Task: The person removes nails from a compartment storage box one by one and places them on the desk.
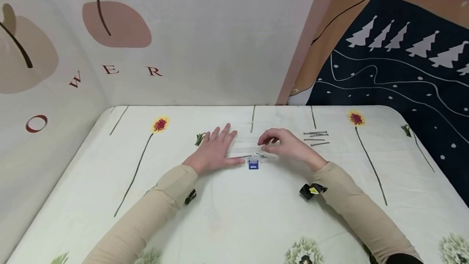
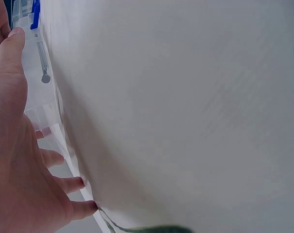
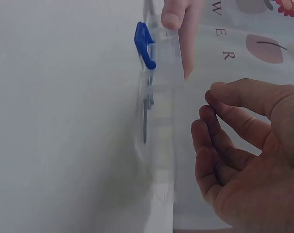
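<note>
A broad stretch of bare tablecloth (image 1: 234, 219) is lying between your sleeves (image 1: 146, 215), giving you a low way from the near side up to the blue latch (image 1: 253, 165), which is jutting from the near edge of the clear case (image 1: 244, 144). Your left hand (image 1: 216, 150) is blocking the case's left end, fingers splayed. Your right hand (image 1: 285, 144) is hovering over the right part, obstructing a straight descent there. Loose nails (image 1: 317, 139) are lying farther right, standing in the way of a low sideways pass, while the printed backdrop (image 1: 209, 68) is closing off the far side.

Both hands (image 3: 256, 155) are at a clear box (image 3: 164, 131); blue latch (image 3: 143, 44) outside; nails (image 3: 145, 124) inside.
</note>
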A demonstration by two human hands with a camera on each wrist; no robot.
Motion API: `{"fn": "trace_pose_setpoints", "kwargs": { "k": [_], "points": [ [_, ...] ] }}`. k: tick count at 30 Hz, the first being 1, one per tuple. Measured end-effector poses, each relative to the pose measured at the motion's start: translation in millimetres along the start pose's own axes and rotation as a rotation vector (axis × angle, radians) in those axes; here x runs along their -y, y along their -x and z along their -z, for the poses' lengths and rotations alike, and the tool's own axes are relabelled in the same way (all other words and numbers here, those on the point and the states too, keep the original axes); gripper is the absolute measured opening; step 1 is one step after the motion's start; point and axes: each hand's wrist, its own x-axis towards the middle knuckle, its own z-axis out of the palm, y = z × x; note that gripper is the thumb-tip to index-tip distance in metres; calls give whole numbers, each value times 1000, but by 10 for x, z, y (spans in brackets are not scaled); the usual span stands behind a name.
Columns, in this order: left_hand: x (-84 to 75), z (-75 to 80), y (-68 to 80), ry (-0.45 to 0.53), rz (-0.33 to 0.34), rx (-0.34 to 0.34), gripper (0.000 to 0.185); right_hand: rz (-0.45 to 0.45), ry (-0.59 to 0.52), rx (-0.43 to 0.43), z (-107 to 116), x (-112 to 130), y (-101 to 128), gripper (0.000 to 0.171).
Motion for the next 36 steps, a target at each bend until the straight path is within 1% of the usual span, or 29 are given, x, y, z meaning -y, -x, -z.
{"fn": "trace_pose_setpoints", "kwargs": {
  "k": [4, 16, 21, 26, 30, 36],
  "points": [
    [6, 0, -2, -2, -3, -7, 101, 35, 8, 8, -56, 75, -41, 13],
    [9, -1, -4, 9, -10, 2, 100, 114, 78, 25, -255, 158, -148, 13],
    [6, 11, 0, 7, -11, 8, 100, 109, 134, 11, -318, 180, -164, 11],
    [3, 18, -1, -2, -10, 7, 100, 84, 152, 3, -360, 169, -170, 11],
    [6, 16, 1, -5, -11, 3, 99, 98, 163, 33, -384, 152, -181, 15],
    [5, 21, 1, -11, -9, 13, 100, 116, 242, 102, -401, 160, -184, 22]
  ]
}}
